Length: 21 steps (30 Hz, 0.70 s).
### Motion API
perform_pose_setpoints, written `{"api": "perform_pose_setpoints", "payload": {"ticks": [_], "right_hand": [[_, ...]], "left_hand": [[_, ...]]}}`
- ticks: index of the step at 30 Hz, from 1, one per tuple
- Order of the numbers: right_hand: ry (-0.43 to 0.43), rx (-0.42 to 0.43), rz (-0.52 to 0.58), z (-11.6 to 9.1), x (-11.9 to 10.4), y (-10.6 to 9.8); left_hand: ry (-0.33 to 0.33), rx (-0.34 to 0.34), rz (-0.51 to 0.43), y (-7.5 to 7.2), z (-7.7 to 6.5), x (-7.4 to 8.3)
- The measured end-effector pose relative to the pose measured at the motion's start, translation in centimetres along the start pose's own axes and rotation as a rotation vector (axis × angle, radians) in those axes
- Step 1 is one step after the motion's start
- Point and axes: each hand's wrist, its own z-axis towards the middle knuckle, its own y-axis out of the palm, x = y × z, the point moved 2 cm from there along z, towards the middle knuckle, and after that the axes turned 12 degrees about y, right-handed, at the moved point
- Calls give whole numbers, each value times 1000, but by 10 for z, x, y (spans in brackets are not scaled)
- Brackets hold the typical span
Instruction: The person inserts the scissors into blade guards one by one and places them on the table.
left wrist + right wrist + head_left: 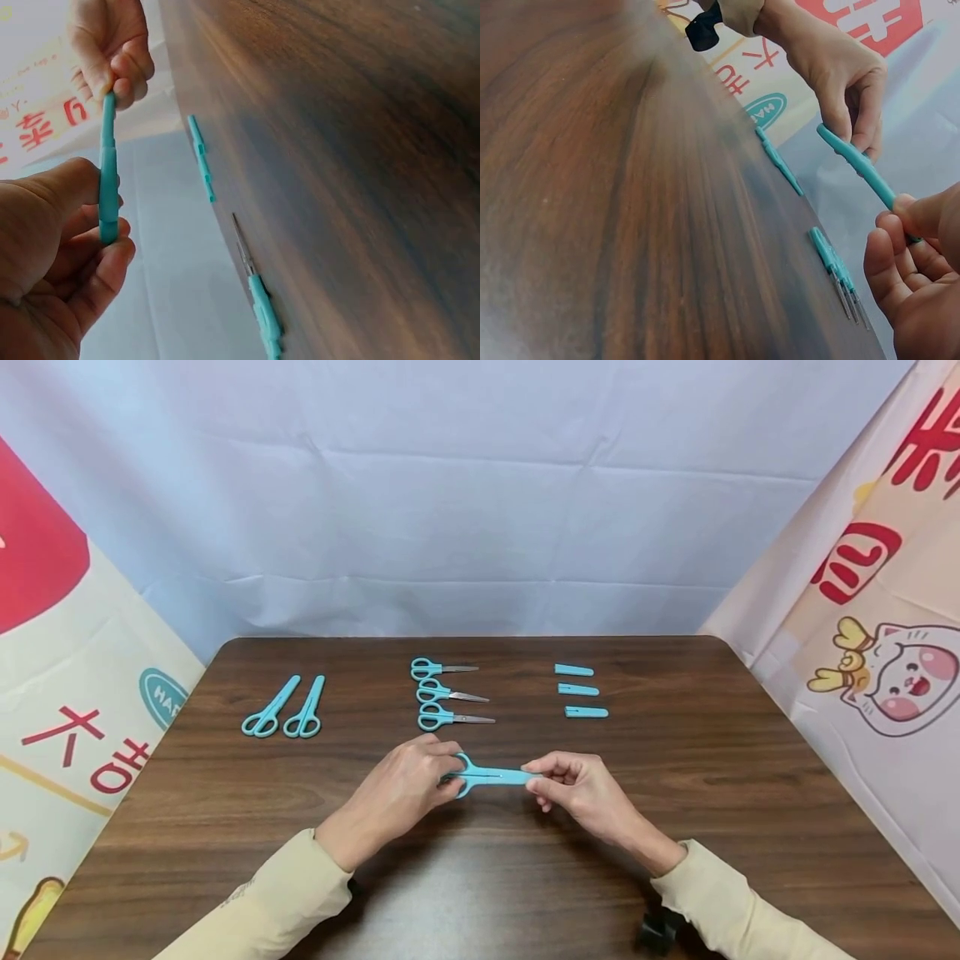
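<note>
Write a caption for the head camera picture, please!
Two hands, left hand and right hand, hold capped teal scissors above a wooden table.

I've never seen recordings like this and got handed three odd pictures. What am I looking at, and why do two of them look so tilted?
No machine here: a person works with bare hands. The big picture comes from a head camera; the tilted ones come from cameras on each wrist. The left hand grips the handle end of teal scissors with a cover; the right hand pinches the cover end. On the brown table lie three bare-bladed scissors, two covered scissors and three loose covers.
</note>
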Motion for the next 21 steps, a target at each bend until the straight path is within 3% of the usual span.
{"api": "perform_pose_setpoints", "payload": {"ticks": [11,21], "right_hand": [[12,-22,-46,2,0,2],[37,49,-124,3,1,-7]], "left_hand": [[-115,16,-2,3,-9,4],[-211,27,-35,2,-14,2]]}}
